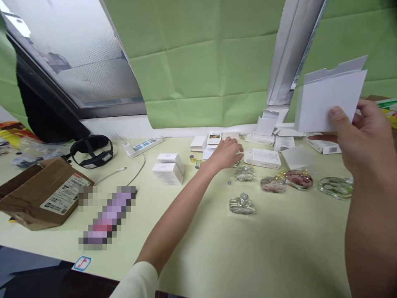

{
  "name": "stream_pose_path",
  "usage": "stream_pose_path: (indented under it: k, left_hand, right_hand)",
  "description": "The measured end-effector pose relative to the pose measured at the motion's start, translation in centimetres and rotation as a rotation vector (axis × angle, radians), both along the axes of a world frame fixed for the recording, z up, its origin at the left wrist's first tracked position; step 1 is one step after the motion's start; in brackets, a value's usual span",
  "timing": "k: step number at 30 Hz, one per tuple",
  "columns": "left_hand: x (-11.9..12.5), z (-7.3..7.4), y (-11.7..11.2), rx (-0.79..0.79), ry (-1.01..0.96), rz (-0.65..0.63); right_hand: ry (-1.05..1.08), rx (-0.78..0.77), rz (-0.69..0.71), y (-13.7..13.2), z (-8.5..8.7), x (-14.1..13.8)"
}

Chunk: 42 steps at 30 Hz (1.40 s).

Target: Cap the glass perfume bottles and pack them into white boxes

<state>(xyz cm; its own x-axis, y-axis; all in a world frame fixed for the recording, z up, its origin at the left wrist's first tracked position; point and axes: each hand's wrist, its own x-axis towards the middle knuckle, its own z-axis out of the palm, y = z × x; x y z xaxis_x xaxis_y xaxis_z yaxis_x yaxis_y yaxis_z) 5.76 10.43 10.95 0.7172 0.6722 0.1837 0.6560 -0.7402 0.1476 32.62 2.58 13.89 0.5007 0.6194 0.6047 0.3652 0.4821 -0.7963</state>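
Your right hand [366, 136] is up at the right, thumb and fingers pinching a flat white carton [328, 99] in the air above the counter [248, 248]. Your left hand [228, 152] is stretched to the far middle, fingers curled down just beside a white box [262, 158] and a clear bottle [245, 174]; can't tell if they grip anything. A second bottle [242, 204] sits nearer. A pair of small boxes [169, 167] is left of the arm, a parcel [43, 192] near left.
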Motion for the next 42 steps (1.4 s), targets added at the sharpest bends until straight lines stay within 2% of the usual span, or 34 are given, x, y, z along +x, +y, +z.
stream_pose_path:
  k: [4, 7, 10, 13, 15, 17, 21, 23, 25, 28, 31, 36, 38, 42]
  left_hand:
    - [5.3, 0.5, 1.9, -0.019, 0.295, -0.049]
    - [8.6, -0.4, 3.3, -0.054, 0.415, -0.057]
    - [10.3, -1.7, 4.2, -0.087, 0.457, -0.052]
    - [10.3, -2.5, 4.8, -0.116, 0.457, -0.073]
    - [9.8, -2.3, 5.0, -0.124, 0.431, -0.094]
    - [9.2, -1.4, 5.1, -0.097, 0.378, -0.108]
    - [7.6, 2.1, 4.4, -0.02, 0.045, -0.083]
    - [6.1, 4.2, 3.5, -0.08, -0.154, -0.065]
    - [4.1, 6.0, 2.1, -0.213, -0.319, -0.005]
    - [0.6, 7.5, -0.2, -0.39, -0.503, 0.118]
    - [-2.5, 7.4, -2.3, -0.423, -0.624, 0.204]
    - [-5.4, 5.7, -4.1, -0.516, -0.684, 0.263]
    - [-6.0, 5.1, -4.3, -0.468, -0.699, 0.248]
    - [-6.6, 5.0, -4.4, -0.215, -0.708, 0.143]
  right_hand:
    - [-0.011, 0.017, 0.0, -0.3, 0.2, 0.3]
    - [-0.024, 0.024, -0.006, -0.7, 0.3, 0.3]
    - [-0.04, 0.013, -0.024, -0.9, 0.3, 0.3]
    - [-0.045, 0.006, -0.034, -0.9, 0.4, 0.4]
    - [-0.042, 0.016, -0.02, -0.9, 0.5, 0.3]
    - [-0.037, 0.013, -0.027, -0.9, 0.7, 0.2]
    - [0.02, 0.023, -0.056, -1.1, 1.3, -0.2]
    - [0.081, 0.056, 0.002, -1.1, 1.6, -0.4]
    - [0.141, 0.07, 0.073, -1.1, 1.8, -0.6]
    - [0.206, 0.011, 0.18, -1.2, 2.0, -1.6]
    - [0.246, -0.131, 0.333, -1.3, 2.1, -3.1]
    - [0.186, -0.308, 0.47, -1.5, 2.1, -5.5]
    - [0.159, -0.335, 0.507, -1.5, 1.9, -6.1]
    - [0.154, -0.325, 0.614, -1.6, 1.6, -7.0]
